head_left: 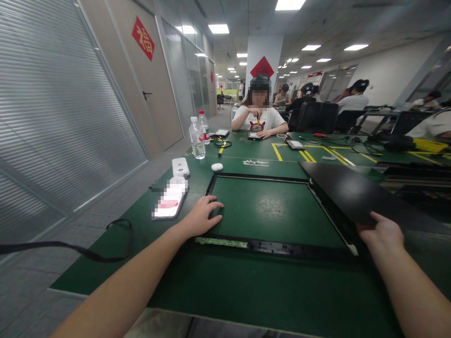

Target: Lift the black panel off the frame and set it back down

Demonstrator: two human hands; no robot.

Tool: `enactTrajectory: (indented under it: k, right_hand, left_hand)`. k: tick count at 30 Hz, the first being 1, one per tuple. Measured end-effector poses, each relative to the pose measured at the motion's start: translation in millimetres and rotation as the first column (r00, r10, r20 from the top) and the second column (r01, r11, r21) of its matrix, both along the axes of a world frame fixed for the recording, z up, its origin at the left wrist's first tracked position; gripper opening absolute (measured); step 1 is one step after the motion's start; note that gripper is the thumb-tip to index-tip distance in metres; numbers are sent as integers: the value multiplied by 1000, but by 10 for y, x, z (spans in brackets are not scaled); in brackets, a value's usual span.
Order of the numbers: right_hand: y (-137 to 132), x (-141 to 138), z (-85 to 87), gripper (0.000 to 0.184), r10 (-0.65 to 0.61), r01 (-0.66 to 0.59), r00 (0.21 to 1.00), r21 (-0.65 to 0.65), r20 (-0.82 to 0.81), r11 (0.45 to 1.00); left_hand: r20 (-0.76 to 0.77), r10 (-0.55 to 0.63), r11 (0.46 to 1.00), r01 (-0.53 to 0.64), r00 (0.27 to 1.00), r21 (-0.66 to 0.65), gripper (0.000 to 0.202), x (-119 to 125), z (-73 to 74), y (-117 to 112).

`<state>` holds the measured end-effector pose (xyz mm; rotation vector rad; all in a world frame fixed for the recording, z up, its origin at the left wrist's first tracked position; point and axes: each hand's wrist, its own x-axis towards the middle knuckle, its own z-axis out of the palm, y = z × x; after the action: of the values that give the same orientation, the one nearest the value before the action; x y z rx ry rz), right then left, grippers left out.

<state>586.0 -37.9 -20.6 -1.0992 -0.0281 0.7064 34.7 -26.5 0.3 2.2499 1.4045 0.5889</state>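
Black frame [299, 249] lies flat between the hands, near the surface's near edge; long axis appears parallel to that edge. Left hand [202, 217] is nearer: fingers spread over the frame's left side, contact unclear. Right hand [384, 236] grips the near edge of a black panel [355, 190], right of the frame. Green table [275, 286]: phone [171, 202] by left edge. Room: co-worker [276, 121] seated opposite; door [150, 89] at left.

Just past the phone [171, 201], a small white box [180, 167]. Right of the phone and farther back, a little white case [217, 167]. Well past the phone, two clear bottles [198, 143], one with a red cap [201, 112]. Left of the phone, a black strap [95, 257].
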Motion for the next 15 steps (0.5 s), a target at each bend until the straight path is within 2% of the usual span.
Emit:
enactTrajectory:
  k: [6,15]
  right_hand:
    - [-17,-69,95,34,-48,40,992,-74,-115,996]
    - [-25,-147,105,34,-55,46,994,-89,-97,995]
  left_hand:
    - [-55,-6,1000,5,998,-20,45,12,20,-14]
    - [-30,-6,1000,6,1000,-3,43,-1,6,-7]
